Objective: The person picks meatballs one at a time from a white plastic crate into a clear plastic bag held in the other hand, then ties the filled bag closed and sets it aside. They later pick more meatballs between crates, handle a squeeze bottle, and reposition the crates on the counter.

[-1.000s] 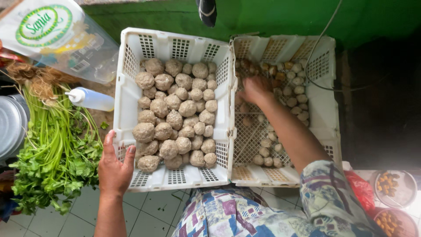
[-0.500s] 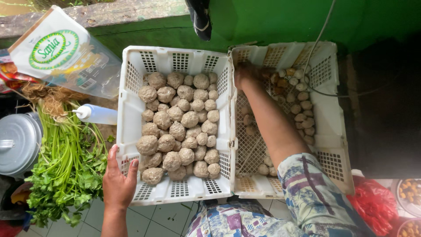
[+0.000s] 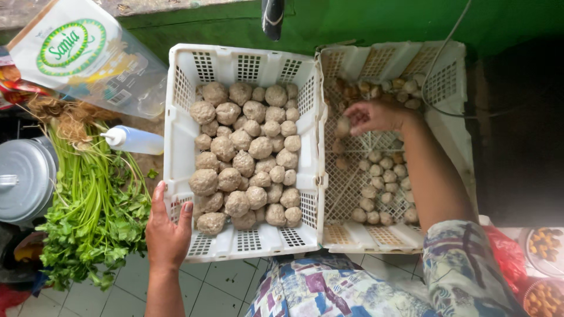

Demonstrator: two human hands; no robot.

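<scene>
Two white plastic crates stand side by side. The left crate [image 3: 182, 117] is full of large grey-brown meatballs [image 3: 247, 158]. The right crate [image 3: 452, 111] holds several smaller meatballs [image 3: 382, 176] along its right side and far end. My left hand [image 3: 167, 232] grips the near left corner of the left crate, fingers over its rim. My right hand [image 3: 376, 116] reaches into the right crate near its left wall and pinches one small meatball [image 3: 342, 126] in its fingertips.
A bunch of green leafy stalks [image 3: 94, 199] lies left of the crates, with a squeeze bottle [image 3: 132, 140], a clear plastic pouch [image 3: 88, 56] and a metal pot lid [image 3: 23, 176]. Bowls of small fried pieces [image 3: 543, 243] sit at the lower right. A green wall runs behind.
My right hand has drawn back from the far left corner of the right crate toward its middle, now holding a small meatball. My left hand stays on the left crate's corner.
</scene>
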